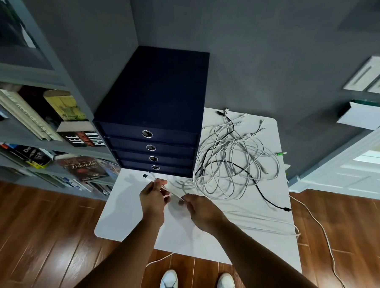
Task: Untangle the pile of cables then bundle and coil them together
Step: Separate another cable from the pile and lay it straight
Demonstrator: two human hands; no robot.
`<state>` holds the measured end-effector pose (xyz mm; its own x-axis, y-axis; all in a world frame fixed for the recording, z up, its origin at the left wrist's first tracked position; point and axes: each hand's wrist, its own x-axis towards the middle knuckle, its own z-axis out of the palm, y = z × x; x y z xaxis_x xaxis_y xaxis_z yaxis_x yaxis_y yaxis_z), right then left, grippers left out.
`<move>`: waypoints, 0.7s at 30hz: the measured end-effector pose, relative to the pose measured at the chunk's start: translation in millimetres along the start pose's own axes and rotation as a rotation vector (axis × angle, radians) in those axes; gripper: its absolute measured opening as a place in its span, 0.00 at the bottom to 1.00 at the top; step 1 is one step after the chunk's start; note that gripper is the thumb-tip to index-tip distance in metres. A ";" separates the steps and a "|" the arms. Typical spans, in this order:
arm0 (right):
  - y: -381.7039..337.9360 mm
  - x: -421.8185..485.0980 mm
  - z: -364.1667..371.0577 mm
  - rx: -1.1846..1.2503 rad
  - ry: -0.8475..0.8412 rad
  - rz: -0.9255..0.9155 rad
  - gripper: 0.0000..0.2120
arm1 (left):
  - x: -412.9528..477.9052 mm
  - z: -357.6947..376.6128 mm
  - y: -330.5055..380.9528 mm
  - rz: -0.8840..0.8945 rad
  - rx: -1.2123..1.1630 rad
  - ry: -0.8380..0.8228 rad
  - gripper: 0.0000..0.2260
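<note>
Cable [170, 192]: white, pinched in left hand [153, 193] near its plug and in right hand [200, 207] further along, over the tabletop's [125, 217] front left. Pile [234, 159]: tangled, right side, beside drawers [155, 111]. Best drawn out slowly, pausing at snags.

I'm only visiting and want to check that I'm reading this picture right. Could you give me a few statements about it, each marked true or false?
1. The left hand and right hand both hold a white cable. True.
2. The drawer unit has two drawers. False: it has four.
3. The cable pile lies on the table, beside the drawer unit. True.
4. Every cable in the pile is white. False: a black cable runs through it.
</note>
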<state>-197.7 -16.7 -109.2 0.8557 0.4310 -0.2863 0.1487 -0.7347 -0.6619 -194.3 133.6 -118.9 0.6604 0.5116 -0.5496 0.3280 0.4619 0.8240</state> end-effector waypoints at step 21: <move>65.7 -39.2 -13.2 -0.065 -0.024 0.037 0.11 | -0.3 20.9 -9.1 0.096 0.060 -0.160 0.13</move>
<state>-214.9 -88.8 -132.3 0.8491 0.4148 -0.3269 0.1495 -0.7824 -0.6045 -183.5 114.1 -123.4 0.7880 0.4274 -0.4432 0.2946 0.3703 0.8810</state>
